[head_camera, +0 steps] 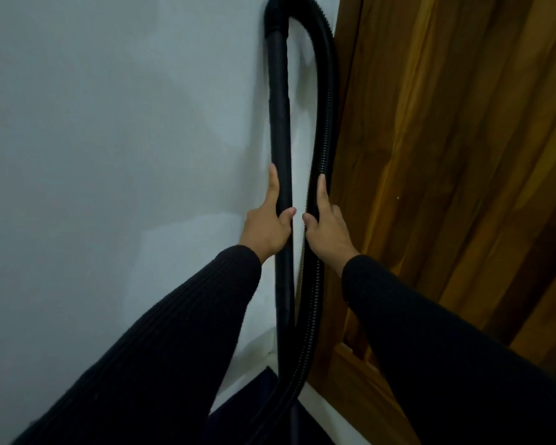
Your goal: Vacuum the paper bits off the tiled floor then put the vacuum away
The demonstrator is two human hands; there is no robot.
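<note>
The vacuum's smooth black wand (279, 101) stands upright against the pale wall. Its ribbed black hose (326, 101) loops over the top and runs down the right side to the floor. My left hand (267, 224) grips the wand at mid height, thumb on the right side and index finger stretched up along it. My right hand (326, 228) holds the hose at the same height, index finger pointing up along the ribs. Both arms wear black sleeves. The vacuum's body is mostly hidden below; no paper bits are in view.
A wooden door (446, 155) with its frame stands right of the hose, close to it. The pale wall (109, 139) fills the left. A white skirting (321, 403) and a dark patch of floor (247, 399) show at the bottom.
</note>
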